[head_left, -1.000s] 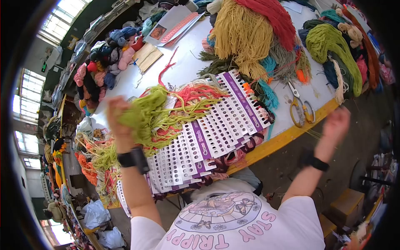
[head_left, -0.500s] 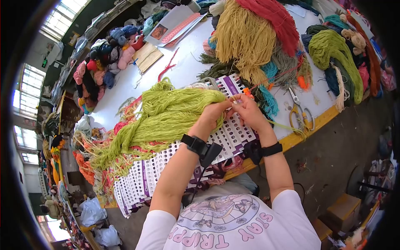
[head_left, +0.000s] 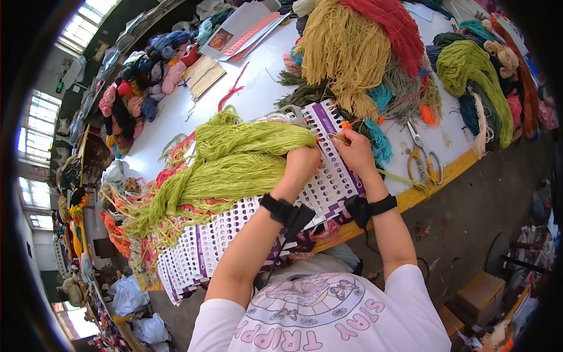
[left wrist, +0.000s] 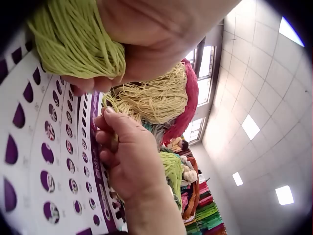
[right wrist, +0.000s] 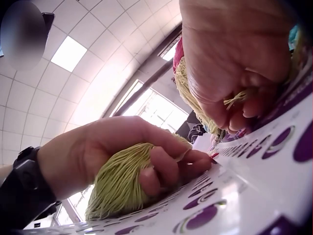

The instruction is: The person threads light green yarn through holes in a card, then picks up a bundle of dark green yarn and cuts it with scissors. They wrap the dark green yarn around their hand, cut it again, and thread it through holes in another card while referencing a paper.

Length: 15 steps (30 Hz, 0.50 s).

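A lime green skein of thread (head_left: 234, 170) lies spread across a row of white-and-purple punched cards (head_left: 334, 193). My left hand (head_left: 303, 168) grips the skein's right end, fingers curled round the bundle (right wrist: 122, 183) in the right wrist view. Just to its right, my right hand (head_left: 356, 154) pinches a thin greenish strand (right wrist: 238, 99) close over the cards. A small gap separates the two hands. Red and pink threads (head_left: 170, 176) show from under the skein's left side.
Yellow-handled scissors (head_left: 417, 148) lie right of the cards, near the table's yellow edge (head_left: 457, 167). Behind stand a large tan thread bundle (head_left: 340, 50) and a red one (head_left: 390, 29). More lime thread (head_left: 469, 67) hangs at the right, and a wooden piece (head_left: 203, 76) lies at the back left.
The lime skein, earlier bunched in my left hand at the left, now stretches rightward over the cards. My right hand came in from the right, met the left hand, then drew slightly apart.
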Each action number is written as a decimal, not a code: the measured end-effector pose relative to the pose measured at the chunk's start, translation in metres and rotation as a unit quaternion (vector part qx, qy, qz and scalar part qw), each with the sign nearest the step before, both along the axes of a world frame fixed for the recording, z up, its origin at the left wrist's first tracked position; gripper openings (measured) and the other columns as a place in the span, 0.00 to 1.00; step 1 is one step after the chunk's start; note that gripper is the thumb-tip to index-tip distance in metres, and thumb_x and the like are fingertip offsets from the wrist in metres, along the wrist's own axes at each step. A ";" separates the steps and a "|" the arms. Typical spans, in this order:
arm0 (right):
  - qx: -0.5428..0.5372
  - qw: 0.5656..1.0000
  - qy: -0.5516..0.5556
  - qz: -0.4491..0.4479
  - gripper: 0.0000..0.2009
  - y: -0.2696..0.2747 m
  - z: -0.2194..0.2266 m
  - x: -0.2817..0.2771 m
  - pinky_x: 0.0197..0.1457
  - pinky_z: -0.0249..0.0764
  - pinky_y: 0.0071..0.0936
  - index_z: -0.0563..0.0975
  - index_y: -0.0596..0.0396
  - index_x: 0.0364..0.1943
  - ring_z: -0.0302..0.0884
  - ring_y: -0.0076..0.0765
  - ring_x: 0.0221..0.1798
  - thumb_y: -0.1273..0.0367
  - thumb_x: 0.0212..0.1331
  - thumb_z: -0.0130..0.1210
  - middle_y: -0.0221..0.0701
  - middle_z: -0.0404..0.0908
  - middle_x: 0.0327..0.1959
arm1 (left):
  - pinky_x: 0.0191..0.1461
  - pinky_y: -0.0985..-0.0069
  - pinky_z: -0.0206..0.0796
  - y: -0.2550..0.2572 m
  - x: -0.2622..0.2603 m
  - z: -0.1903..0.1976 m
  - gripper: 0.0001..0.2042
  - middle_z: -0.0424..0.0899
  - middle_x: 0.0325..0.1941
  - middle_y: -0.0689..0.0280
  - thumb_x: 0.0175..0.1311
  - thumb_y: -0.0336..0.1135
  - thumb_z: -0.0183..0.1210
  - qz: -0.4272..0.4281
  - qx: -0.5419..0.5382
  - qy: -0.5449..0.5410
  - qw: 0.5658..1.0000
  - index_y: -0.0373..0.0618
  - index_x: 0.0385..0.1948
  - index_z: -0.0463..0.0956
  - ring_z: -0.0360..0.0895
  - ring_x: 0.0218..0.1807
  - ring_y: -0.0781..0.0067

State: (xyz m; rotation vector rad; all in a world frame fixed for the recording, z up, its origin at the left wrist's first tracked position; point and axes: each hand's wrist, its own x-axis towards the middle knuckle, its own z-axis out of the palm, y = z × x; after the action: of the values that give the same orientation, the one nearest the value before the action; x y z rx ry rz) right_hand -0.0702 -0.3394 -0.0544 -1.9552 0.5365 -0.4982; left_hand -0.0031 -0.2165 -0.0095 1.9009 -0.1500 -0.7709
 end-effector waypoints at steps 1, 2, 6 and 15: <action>0.015 1.000 -0.005 -0.003 0.09 0.000 -0.001 0.000 0.27 0.66 0.27 0.74 0.60 0.25 0.70 0.35 0.21 0.67 0.48 0.54 0.36 0.74 0.19 | 0.18 0.79 0.62 0.001 -0.007 0.011 0.08 0.74 0.23 0.64 0.57 0.30 0.50 0.034 -0.028 0.024 0.999 0.37 0.34 0.71 0.68 0.17 0.77; 0.046 0.999 -0.016 -0.003 0.08 0.000 -0.005 0.001 0.27 0.66 0.26 0.74 0.61 0.25 0.70 0.32 0.20 0.68 0.47 0.54 0.35 0.74 0.19 | 0.18 0.79 0.62 0.001 -0.004 0.013 0.07 0.74 0.24 0.63 0.57 0.29 0.49 0.056 -0.050 0.093 0.993 0.37 0.35 0.70 0.67 0.17 0.77; 0.086 0.996 -0.025 -0.006 0.08 0.002 -0.006 0.000 0.27 0.66 0.22 0.74 0.62 0.26 0.68 0.25 0.20 0.69 0.46 0.55 0.33 0.74 0.18 | 0.18 0.80 0.63 0.000 0.021 0.002 0.05 0.74 0.26 0.63 0.57 0.26 0.47 0.059 -0.080 0.246 0.964 0.39 0.34 0.69 0.67 0.17 0.78; 0.033 0.998 -0.051 0.036 0.09 0.001 -0.002 -0.003 0.31 0.68 0.21 0.77 0.62 0.29 0.73 0.24 0.25 0.70 0.44 0.58 0.33 0.76 0.24 | 0.18 0.82 0.59 -0.003 0.022 -0.013 0.04 0.71 0.18 0.68 0.57 0.31 0.53 0.001 -0.074 0.220 0.973 0.42 0.26 0.72 0.65 0.16 0.79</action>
State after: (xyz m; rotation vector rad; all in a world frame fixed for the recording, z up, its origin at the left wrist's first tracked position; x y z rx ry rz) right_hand -0.0727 -0.3382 -0.0563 -1.8687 0.4119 -0.5243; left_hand 0.0184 -0.2196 -0.0225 1.5491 0.0697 -1.1287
